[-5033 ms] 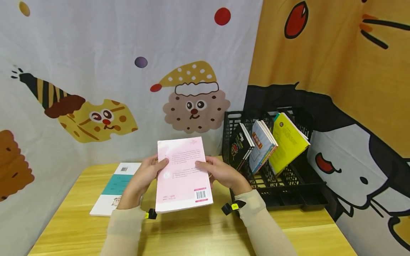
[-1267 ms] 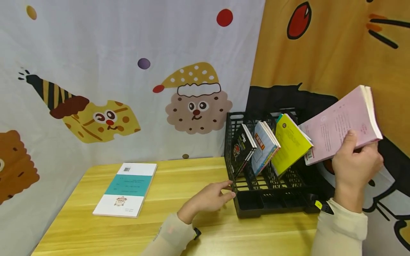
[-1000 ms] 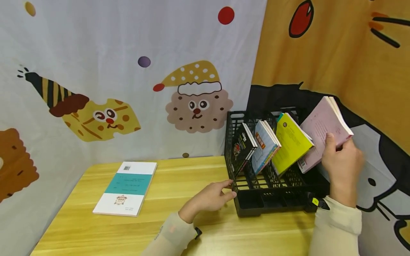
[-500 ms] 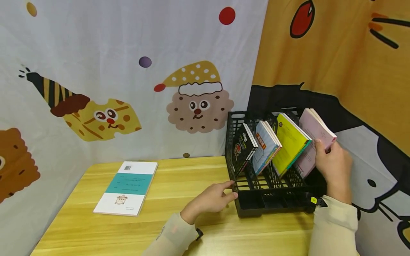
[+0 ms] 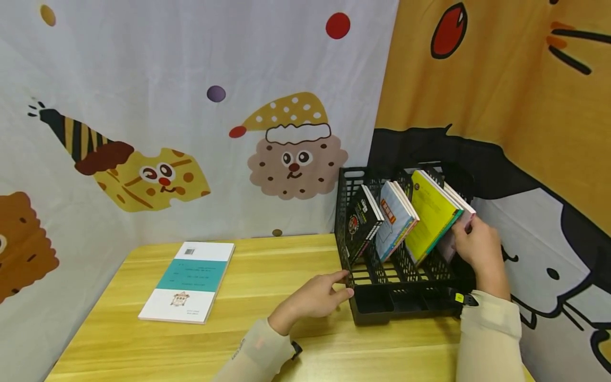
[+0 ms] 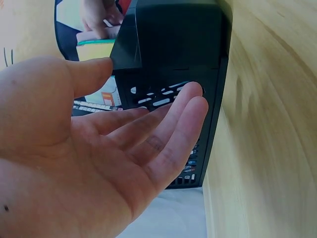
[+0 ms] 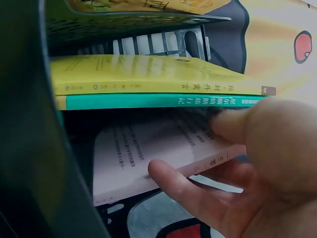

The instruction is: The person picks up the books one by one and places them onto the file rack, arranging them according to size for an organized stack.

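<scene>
A black desktop book rack (image 5: 372, 309) with upright dividers stands at the right of the table. My right hand (image 5: 482, 252) grips a pink paperback book (image 5: 447, 245) that leans in the rack's right-hand compartment. In the right wrist view, the pink book's printed cover (image 7: 133, 158) faces a teal-spined book (image 7: 163, 101) and a yellow book (image 7: 148, 74), with a gap between. My fingers (image 7: 171, 181) lie along the spine side; some are hidden. My left hand (image 5: 315, 297) touches the rack's left front edge with extended fingertips, and its palm shows in the left wrist view.
Left of the yellow book, black books (image 5: 361, 225) and pale blue books (image 5: 392, 217) lean in other compartments. A white and teal book (image 5: 191, 276) lies flat on the wooden table (image 5: 258, 276). Printed curtains (image 5: 281, 53) rise behind the table and rack.
My right hand has taken the pink book from in front of me to the right and lowered it into the rack beside the yellow one. My left hand has moved onto the rack's edge.
</scene>
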Available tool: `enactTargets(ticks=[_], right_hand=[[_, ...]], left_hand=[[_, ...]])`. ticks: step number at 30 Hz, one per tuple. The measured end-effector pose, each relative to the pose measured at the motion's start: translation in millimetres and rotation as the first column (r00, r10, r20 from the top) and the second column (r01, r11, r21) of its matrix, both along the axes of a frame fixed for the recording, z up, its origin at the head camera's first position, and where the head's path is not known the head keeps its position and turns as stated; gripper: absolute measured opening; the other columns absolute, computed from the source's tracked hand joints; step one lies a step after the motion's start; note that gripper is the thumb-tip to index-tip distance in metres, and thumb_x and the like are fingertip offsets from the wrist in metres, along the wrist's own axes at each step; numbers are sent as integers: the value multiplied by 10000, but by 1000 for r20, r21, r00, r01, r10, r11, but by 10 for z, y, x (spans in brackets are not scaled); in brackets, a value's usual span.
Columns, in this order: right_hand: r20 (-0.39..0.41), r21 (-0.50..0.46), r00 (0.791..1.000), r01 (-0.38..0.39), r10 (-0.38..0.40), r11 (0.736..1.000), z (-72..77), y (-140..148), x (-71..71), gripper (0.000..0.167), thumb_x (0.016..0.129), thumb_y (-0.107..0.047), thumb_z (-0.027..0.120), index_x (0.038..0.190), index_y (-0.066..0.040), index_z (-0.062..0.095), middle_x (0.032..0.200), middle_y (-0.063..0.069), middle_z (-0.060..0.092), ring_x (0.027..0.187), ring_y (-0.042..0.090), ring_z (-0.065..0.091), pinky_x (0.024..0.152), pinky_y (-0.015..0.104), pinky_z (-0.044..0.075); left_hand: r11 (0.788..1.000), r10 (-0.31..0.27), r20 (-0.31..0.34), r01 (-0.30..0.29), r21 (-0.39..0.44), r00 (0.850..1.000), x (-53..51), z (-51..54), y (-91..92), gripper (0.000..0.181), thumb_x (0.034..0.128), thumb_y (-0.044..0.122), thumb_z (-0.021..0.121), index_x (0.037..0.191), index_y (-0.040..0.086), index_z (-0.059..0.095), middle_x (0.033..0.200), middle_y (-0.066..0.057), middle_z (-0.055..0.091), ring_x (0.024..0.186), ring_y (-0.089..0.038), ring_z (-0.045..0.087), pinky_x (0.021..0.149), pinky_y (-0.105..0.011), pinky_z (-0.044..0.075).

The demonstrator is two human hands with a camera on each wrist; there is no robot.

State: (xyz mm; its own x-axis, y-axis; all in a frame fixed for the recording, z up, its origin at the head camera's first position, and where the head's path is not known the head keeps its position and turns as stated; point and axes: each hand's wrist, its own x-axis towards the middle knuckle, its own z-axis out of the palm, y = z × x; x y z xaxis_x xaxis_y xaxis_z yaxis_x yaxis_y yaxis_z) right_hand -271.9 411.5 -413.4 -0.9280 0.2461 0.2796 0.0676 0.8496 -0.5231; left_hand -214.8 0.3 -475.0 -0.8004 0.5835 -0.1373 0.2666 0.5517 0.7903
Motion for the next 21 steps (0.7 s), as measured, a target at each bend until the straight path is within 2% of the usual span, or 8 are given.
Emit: enactTargets(ticks=[4,11,17,21], right_hand=[[30,-24,1000,2,-1,1000,-2,-20,-11,478,1160,-323,439,1418,61,557,1172,354,723,972,465,666,667,381,468],[133,-43,988,-73,78,996,48,-56,-9,461,1154,-280,472,1492,34,481,1396,396,625,1089,508,608,833,598,499],[100,-44,993,-60,64,997,29,-48,-9,407,1134,-230,512,1448,30,533,1401,388,644,1085,497,590,834,591,487],[145,-30,985,-94,97,995,56,-33,19,383,1124,-224,590,1410,26,548,1402,391,642,1142,539,617,858,641,509]], left_hand=[[1000,0,7,0,5,1000,2,-2,-4,669,1159,478,557,1734,186,379,1656,-80,595,855,-176,792,1045,-386,572],[1000,0,5,0,9,1000,1,1,-12,681,1157,478,561,1734,169,376,1645,-89,604,896,-186,800,1015,-382,587],[1000,4,2,-4,11,1000,-10,-16,2,673,1152,468,577,1727,173,393,1620,-88,628,889,-180,805,1043,-375,581],[1000,-3,0,3,18,1000,-24,-35,1,656,1154,462,573,1722,179,405,1603,-96,644,869,-174,807,1034,-359,577]])
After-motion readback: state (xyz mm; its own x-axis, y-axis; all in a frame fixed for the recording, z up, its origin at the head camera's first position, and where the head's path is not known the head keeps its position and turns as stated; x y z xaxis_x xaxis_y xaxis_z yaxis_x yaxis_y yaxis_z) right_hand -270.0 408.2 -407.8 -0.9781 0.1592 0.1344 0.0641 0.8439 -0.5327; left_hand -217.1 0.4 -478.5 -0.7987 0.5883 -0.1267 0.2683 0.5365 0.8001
